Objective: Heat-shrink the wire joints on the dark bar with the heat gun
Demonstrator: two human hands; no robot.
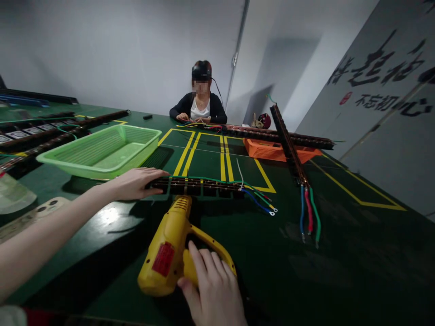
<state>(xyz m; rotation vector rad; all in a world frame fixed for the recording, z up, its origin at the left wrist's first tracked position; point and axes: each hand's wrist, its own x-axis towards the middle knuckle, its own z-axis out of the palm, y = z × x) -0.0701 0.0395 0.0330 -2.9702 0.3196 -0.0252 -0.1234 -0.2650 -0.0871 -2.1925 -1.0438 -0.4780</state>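
Observation:
My left hand (pixel 136 183) grips the left end of a dark wired strip (pixel 210 186), fingers over its top and thumb along the near side. A green wire runs along the strip. From its right end come blue and green leads with ring terminals (pixel 272 212), and a thin white tie (pixel 239 172) stands up there. My right hand (pixel 215 283) is closed at the handle of a yellow heat gun (pixel 166 249) with a red label. The heat gun lies in front of the strip, its vented front end close to the strip's near edge. My palm hides part of the handle.
A green basket (pixel 102 170) stands at left, near a phone (pixel 41 213) and a translucent container (pixel 15 194). More strips (pixel 44 140) lie far left. One strip (pixel 287 142) leans over an orange basket (pixel 268 151), leads hanging forward. A person (pixel 200 102) sits opposite.

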